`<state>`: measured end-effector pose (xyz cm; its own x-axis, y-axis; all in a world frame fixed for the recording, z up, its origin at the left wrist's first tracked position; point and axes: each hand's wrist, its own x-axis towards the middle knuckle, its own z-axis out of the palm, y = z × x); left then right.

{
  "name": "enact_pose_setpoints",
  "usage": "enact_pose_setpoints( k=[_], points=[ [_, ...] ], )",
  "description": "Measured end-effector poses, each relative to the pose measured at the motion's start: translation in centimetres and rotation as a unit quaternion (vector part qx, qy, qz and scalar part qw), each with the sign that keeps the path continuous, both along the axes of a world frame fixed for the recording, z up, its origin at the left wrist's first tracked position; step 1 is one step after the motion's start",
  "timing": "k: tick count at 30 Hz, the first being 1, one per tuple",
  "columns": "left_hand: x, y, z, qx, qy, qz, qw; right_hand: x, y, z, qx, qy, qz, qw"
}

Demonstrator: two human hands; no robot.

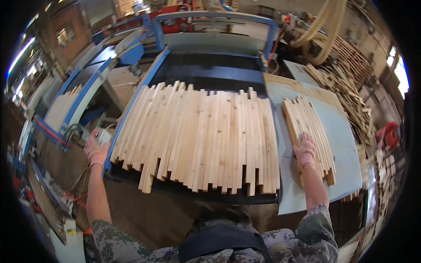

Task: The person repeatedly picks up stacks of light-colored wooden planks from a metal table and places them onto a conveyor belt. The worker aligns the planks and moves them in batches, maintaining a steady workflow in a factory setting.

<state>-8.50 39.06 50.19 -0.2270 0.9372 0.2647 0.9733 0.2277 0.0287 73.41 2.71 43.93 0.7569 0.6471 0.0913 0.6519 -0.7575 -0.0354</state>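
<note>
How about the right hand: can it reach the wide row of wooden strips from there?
Probably yes. The right hand touches the smaller stack of wooden strips beside the wide row, with no visible barrier between them.

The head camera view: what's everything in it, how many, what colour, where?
main belt: one, black, centre
wood strips: many, tan, on the main belt
arch: one, blue, over the belt's far end
side board: one, pale blue, right of the belt
strip bundle: one, tan, on the side board
second conveyor: one, blue, left, carrying pale strips
small box: one, whitish, left of the belt
scrap wood: one heap, brown, right background
hose: count unclear, cream, upper right
red machinery: count unclear, red, far background
sleeves: two, camouflage, lower edge
left hand: one, pink glove, by the small box, contact unclear
right hand: one, pink glove, resting on the strip bundle
</note>
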Motion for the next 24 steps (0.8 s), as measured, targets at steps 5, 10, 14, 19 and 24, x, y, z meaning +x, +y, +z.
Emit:
enact_pose_setpoints(
  k=[5,10,14,19,24],
  points=[
    [-0.1,-4.8,-3.2,0.134,-0.401,-0.183,0.888,-0.9,-0.8,-0.1,0.003,0.017,-0.006,1.0],
    [9.2,-21.5,-4.7,-0.157,-0.768,-0.228,0.577,-0.9,-0.9,-0.1,0.003,0.029,-0.032,0.999],
    [8.5,-29.6,-16.7,-0.358,-0.743,-0.055,0.563,-2.1,-0.4,0.5,0.024,0.002,-0.033,0.999],
    [1.4,-36.9,-37.3,-0.477,-0.07,-0.362,0.798,-12.7,1.3,-1.1,0.293,0.201,0.192,0.915],
    [0.6,-44.2,-47.0,-0.624,-0.408,0.37,0.554,-27.9,-5.5,-0.4,0.137,0.541,0.283,0.78]
  ],
)
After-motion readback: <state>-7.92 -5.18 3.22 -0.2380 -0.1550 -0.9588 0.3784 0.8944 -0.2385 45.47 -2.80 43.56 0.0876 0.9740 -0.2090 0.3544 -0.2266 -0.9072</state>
